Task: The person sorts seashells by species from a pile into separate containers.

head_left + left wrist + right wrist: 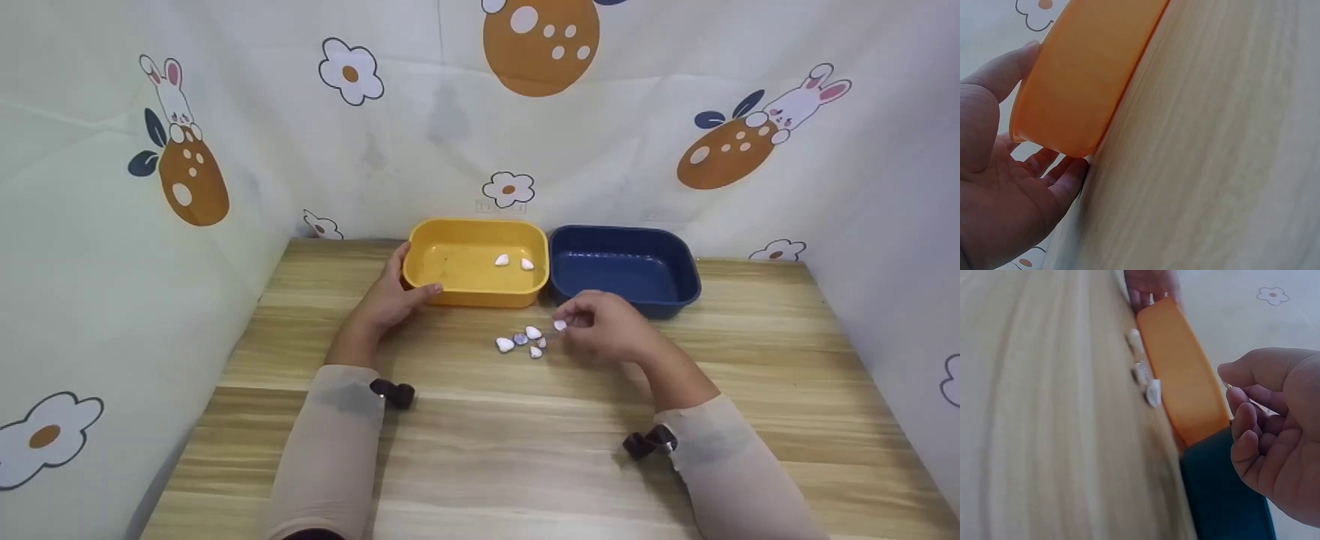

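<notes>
My left hand (388, 297) holds the left end of a yellow plastic bin (480, 298), thumb over the near rim and fingers against the end wall. Inside that bin lie two small white shell-like pieces (502, 260). Between thumb and index finger, my right hand (609, 328) pinches another small white shell-like piece (560, 325), above the table in front of the bins. To its left, several similar pieces (505, 344) lie loose on the wood, white ones with a purplish one (520, 339) and a brownish one. In the right wrist view the pinched piece is mostly hidden by the fingertips.
A navy blue bin (622, 276) with nothing visible in it stands right beside the yellow one. Both are near the back edge of the wooden table (480, 450), close to a printed cloth backdrop (420, 150). Cloth also hangs along both sides.
</notes>
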Demonstrator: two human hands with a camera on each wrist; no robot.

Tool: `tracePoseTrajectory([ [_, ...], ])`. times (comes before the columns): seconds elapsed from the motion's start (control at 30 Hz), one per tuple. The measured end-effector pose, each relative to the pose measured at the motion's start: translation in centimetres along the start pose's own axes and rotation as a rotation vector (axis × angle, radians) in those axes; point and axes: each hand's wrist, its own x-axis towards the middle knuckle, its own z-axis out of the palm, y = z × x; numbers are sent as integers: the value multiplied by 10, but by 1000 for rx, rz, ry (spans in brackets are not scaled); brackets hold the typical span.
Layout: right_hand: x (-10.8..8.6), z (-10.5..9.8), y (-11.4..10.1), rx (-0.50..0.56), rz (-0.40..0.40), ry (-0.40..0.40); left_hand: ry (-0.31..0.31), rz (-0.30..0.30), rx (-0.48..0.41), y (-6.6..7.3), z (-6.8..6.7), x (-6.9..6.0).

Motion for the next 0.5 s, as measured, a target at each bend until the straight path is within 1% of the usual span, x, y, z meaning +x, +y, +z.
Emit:
tracePoseTrajectory([
  [0.1, -1, -12, 3, 5, 2, 73, -4, -2, 2, 0, 0, 1],
  [0.2, -1, -25, 8, 9, 34, 146, -9, -4, -4, 0, -1, 1],
  [0.3, -2, -36, 13, 9, 84, 195, -11, -8, -8, 0, -1, 1],
  [0.5, -4, -54, 22, 28, 180, 268, -12, 21, 10, -2, 0, 1],
])
